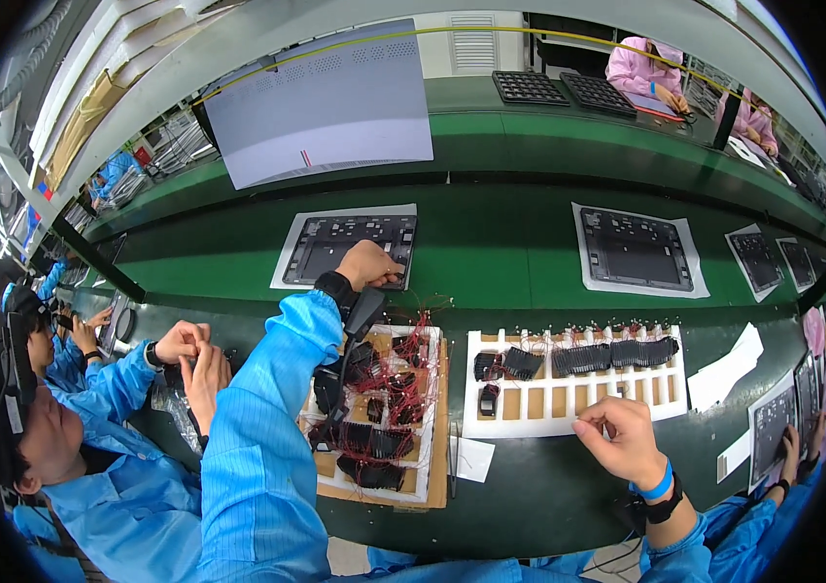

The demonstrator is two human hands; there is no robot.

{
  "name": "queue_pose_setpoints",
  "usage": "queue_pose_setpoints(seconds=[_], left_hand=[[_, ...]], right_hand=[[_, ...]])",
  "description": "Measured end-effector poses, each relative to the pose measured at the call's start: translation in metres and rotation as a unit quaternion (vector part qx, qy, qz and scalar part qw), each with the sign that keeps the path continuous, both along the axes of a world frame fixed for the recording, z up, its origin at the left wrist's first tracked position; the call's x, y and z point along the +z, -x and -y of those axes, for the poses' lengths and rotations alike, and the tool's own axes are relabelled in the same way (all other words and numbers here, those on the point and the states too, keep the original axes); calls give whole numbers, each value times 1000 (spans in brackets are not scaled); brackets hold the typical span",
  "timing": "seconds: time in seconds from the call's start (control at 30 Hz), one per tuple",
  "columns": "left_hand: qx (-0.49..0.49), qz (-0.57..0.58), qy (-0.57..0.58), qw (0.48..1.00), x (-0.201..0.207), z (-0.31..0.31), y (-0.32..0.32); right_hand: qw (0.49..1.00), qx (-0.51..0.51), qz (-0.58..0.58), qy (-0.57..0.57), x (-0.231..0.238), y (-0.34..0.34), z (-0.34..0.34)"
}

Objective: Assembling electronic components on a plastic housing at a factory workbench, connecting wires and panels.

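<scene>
My left hand [368,264] reaches over a dark tablet housing [321,255] lying on a white sheet. Its fingers are bent together and touch the housing's right side; whatever they may hold is hidden. My right hand [619,439] hovers by the front edge of a white foam tray [520,428], thumb and fingertips closed in a pinch. Whether anything is in that pinch is too small to tell. Rows of small black parts with thin red wires [583,360] fill the tray's back slots. Under my left forearm, a second foam tray [423,481] holds more black wired parts [374,442].
Another housing [635,251] lies on a sheet to the right. White sheets [729,369], tweezers [453,457] and a small white paper [474,460] are on the bench. A co-worker's hands [194,364] are close on the left; another's hand [790,452] is far right. A grey panel [326,107] stands behind.
</scene>
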State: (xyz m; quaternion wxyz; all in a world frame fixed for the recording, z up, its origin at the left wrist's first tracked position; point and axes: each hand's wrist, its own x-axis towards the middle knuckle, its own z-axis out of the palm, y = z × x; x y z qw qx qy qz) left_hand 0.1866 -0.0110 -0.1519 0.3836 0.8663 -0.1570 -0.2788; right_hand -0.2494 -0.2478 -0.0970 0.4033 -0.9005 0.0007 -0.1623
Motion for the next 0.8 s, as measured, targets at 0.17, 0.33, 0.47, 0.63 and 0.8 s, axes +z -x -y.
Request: queue_pose_setpoints(seconds=[0.17,0.33,0.47,0.63,0.8], left_hand=[[-25,-23,23,999,-6,1,0],[-49,78,-78,993,-11,-2,-11],[-73,202,-179,960,-15,-2,-18],[-63,260,-145,952,-24,-10,-26],[-35,390,-113,913,-5,3,-28]], right_hand=[[998,-52,-41,-11,-10,9,7],[995,-76,-29,-61,-29,13,7],[989,-88,-38,-110,-43,13,7],[988,-89,-33,-122,-49,14,12],[985,-99,-32,-139,-52,15,16]])
